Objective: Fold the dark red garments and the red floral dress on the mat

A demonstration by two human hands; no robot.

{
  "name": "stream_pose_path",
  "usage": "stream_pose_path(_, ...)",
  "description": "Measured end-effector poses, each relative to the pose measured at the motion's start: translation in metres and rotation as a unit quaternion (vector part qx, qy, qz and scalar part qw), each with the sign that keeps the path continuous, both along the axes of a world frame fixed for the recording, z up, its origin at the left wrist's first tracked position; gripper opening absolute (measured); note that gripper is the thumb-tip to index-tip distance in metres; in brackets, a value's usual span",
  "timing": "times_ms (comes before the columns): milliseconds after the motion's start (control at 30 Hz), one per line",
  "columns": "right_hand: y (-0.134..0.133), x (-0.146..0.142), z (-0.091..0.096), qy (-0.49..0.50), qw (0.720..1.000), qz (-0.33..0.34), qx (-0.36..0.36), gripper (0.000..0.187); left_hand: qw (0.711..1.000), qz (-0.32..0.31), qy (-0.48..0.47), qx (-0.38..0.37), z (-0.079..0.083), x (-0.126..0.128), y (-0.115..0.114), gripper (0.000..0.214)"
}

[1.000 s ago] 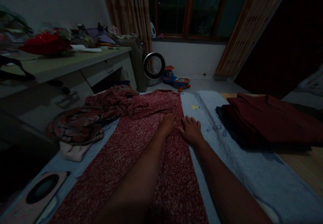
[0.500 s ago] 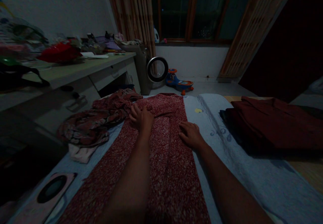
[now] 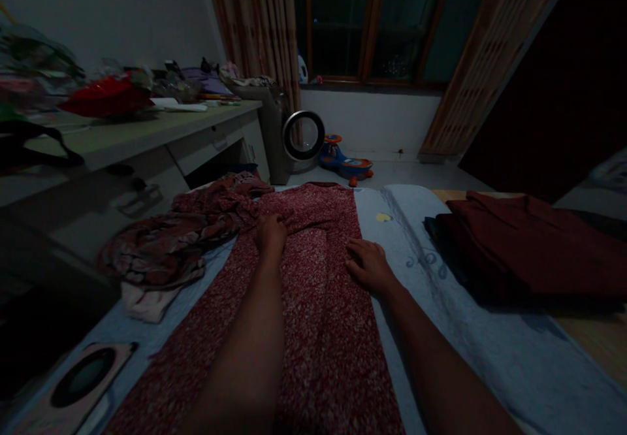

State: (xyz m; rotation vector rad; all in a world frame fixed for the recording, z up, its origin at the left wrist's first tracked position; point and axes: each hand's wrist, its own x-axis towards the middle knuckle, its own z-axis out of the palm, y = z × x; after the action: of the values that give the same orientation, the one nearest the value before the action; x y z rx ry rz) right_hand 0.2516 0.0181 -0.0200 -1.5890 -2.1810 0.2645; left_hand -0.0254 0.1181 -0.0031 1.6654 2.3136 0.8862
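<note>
A long red dress (image 3: 298,298) with a pale speckled pattern lies stretched out before me, its collar at the far end. My left hand (image 3: 271,231) is on its left upper part, fingers curled into the cloth; the fingertips are partly hidden. Along the dress's right edge rests my right hand (image 3: 369,265), fingers extended and lying on the fabric. A fold runs across the upper part between the two hands.
A pale blue bed cover (image 3: 406,239) lies beneath. Crumpled patterned clothes (image 3: 157,245) are at left, folded dark red clothes (image 3: 533,245) at right. A phone-like pink object (image 3: 78,383) lies near left. Beyond are a cluttered desk (image 3: 147,128), a washing machine door (image 3: 304,136) and a ride-on toy (image 3: 345,161).
My left hand has shifted slightly left, and its spread fingers have curled in on the dress. My right hand stays at the right edge. The view has turned a little.
</note>
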Motion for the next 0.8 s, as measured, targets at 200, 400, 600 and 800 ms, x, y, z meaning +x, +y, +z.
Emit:
stream_pose_path(200, -0.001, 0.001, -0.001, 0.008, 1.0, -0.001, 0.01, 0.045, 0.999, 0.004, 0.012, 0.052, 0.009, -0.001, -0.003, 0.033)
stream_pose_path(400, 0.0, 0.0, -0.001, 0.018, 1.0, -0.002, 0.014, 0.043, 0.967, 0.004, -0.167, 0.192, 0.028, 0.01, -0.006, 0.025)
stream_pose_path(600, 0.002, 0.002, -0.001, 0.052, 0.998, -0.008, 0.038, 0.04, 0.869, -0.064, -0.406, 0.274, 0.038, 0.024, 0.001, 0.057)
stream_pose_path(800, -0.001, 0.004, 0.005, 0.122, 0.989, -0.035, 0.08, 0.036, 0.85, -0.166, -0.455, 0.208, 0.048, 0.04, -0.022, 0.037)
